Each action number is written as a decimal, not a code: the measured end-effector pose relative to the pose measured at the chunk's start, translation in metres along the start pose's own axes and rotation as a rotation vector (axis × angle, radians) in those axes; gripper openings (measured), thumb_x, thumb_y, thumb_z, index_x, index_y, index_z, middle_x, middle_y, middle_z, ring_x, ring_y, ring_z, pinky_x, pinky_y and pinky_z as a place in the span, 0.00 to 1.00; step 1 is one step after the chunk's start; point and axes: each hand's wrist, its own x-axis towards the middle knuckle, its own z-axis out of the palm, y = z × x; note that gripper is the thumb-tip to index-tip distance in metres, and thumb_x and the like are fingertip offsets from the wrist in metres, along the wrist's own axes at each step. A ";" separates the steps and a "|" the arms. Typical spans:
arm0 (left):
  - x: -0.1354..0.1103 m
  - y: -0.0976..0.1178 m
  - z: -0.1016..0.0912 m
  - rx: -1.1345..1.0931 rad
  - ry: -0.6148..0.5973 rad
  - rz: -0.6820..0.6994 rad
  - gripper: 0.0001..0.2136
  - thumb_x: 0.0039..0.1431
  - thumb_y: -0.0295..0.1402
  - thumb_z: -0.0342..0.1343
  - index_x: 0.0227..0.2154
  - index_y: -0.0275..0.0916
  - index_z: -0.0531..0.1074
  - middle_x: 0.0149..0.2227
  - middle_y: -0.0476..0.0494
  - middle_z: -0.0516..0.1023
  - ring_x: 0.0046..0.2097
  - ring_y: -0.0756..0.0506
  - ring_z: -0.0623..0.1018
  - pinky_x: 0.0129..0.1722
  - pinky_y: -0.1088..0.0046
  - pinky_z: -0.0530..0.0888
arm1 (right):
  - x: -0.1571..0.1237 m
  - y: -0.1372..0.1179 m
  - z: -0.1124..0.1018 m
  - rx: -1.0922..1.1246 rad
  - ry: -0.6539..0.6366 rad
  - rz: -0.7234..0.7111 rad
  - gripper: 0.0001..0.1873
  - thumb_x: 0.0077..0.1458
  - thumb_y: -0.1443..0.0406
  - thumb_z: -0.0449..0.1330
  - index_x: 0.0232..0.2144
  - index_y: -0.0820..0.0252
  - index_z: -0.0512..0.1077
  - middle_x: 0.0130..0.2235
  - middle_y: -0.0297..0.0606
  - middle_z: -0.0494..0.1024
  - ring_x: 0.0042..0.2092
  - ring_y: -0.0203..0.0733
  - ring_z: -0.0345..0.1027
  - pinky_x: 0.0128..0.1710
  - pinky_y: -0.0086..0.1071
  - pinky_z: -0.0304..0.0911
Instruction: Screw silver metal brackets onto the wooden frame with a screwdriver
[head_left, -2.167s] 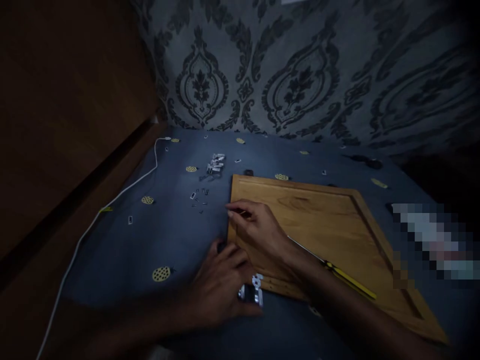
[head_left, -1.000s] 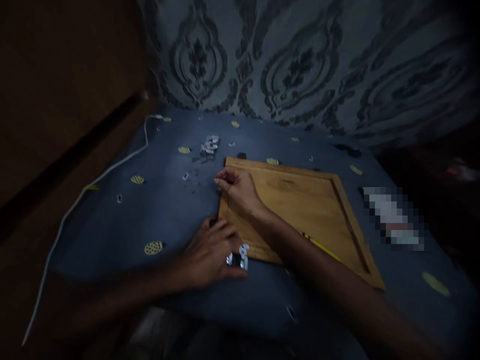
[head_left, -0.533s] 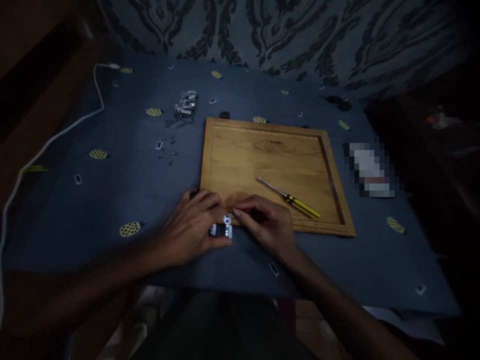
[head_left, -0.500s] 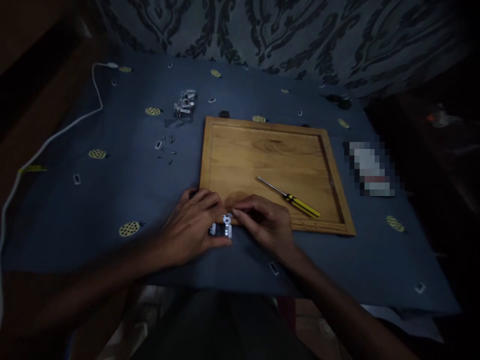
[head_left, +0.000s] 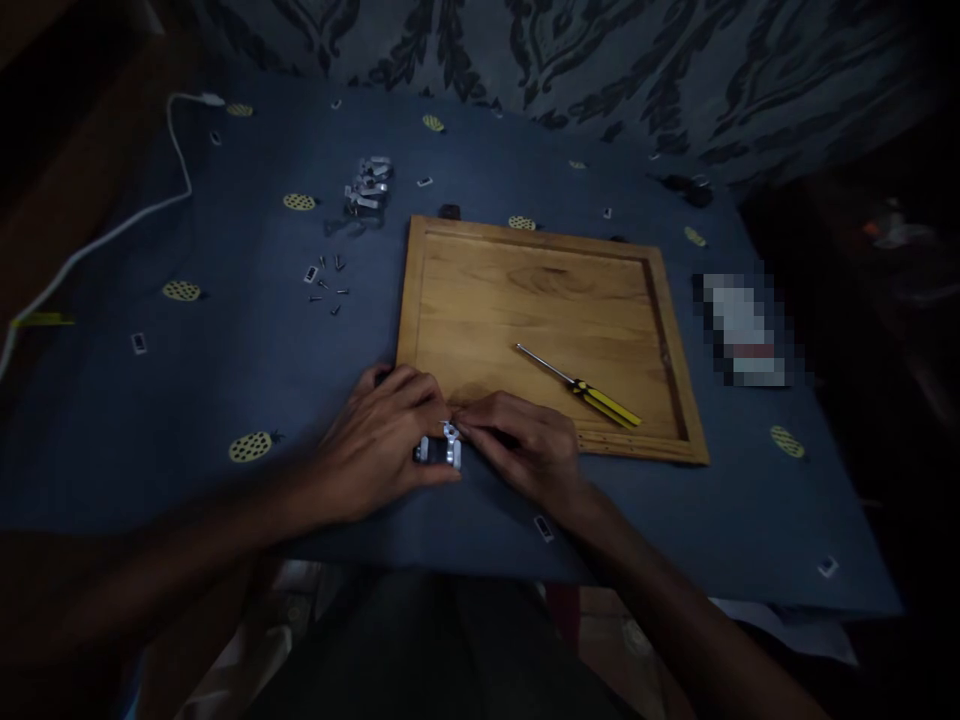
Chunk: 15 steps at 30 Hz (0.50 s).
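My left hand (head_left: 390,440) lies over the near left corner of a framed wooden panel (head_left: 480,300). Its thumb and fingers close around a shiny metal hinge (head_left: 442,450) at the panel's near edge. From the right, my right hand (head_left: 525,440) meets it with thumb and forefinger pinched by the hinge's upper end. Whatever sits between those fingertips is too small and dark to make out. A screwdriver (head_left: 585,388) with a yellow and black handle rests on the panel, its tip pointing to the upper left.
Several loose screws (head_left: 322,284) lie left of the panel. Beyond them are more metal hinges (head_left: 367,185), with what looks like clear plastic. A white cable (head_left: 127,222) runs along the left. To the right lies a blurred-out object (head_left: 746,330). The blue cloth (head_left: 247,380) covers the table.
My right fingertips have moved slightly left, closer to the hinge and my left hand. The view has shifted a little; the screwdriver and screws stay in place.
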 end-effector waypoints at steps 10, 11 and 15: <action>-0.001 -0.001 0.001 0.002 0.001 0.004 0.17 0.57 0.42 0.74 0.42 0.39 0.76 0.45 0.46 0.77 0.51 0.40 0.74 0.54 0.58 0.64 | 0.003 -0.004 -0.001 -0.144 -0.048 -0.067 0.10 0.69 0.70 0.59 0.36 0.56 0.78 0.33 0.36 0.84 0.33 0.36 0.79 0.33 0.28 0.73; 0.000 -0.001 0.001 0.002 -0.002 0.003 0.17 0.56 0.42 0.74 0.41 0.39 0.76 0.44 0.46 0.77 0.51 0.40 0.74 0.55 0.58 0.64 | 0.002 -0.005 -0.001 -0.162 -0.051 -0.071 0.10 0.69 0.70 0.59 0.35 0.56 0.78 0.33 0.36 0.83 0.33 0.36 0.78 0.33 0.28 0.73; 0.000 -0.002 0.001 0.005 -0.003 0.005 0.17 0.56 0.42 0.74 0.40 0.39 0.76 0.44 0.46 0.77 0.51 0.39 0.74 0.53 0.58 0.64 | 0.001 -0.007 -0.001 -0.215 -0.060 -0.089 0.11 0.69 0.70 0.58 0.34 0.57 0.78 0.33 0.38 0.84 0.33 0.37 0.79 0.36 0.29 0.73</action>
